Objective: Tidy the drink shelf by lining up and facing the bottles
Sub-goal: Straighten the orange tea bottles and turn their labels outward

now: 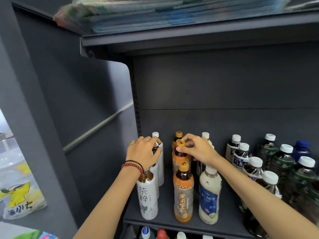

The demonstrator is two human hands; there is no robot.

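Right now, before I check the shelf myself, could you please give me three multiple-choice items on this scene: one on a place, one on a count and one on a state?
1. What does the right hand pinch?
A) the yellow cap of the second orange-labelled plastic tea bottle
B) a blue cap
C) the shelf edge

2. How many yellow caps show in that row?
A) one
B) three
C) five

3. What is the left hand doing?
A) hanging free
B) lying flat on the shelf
C) gripping the top of a white-sleeved plastic tea bottle

Answers:
1 A, it curls round that cap.
2 B, three caps stand one behind another.
3 C, it wraps the bottle's neck.
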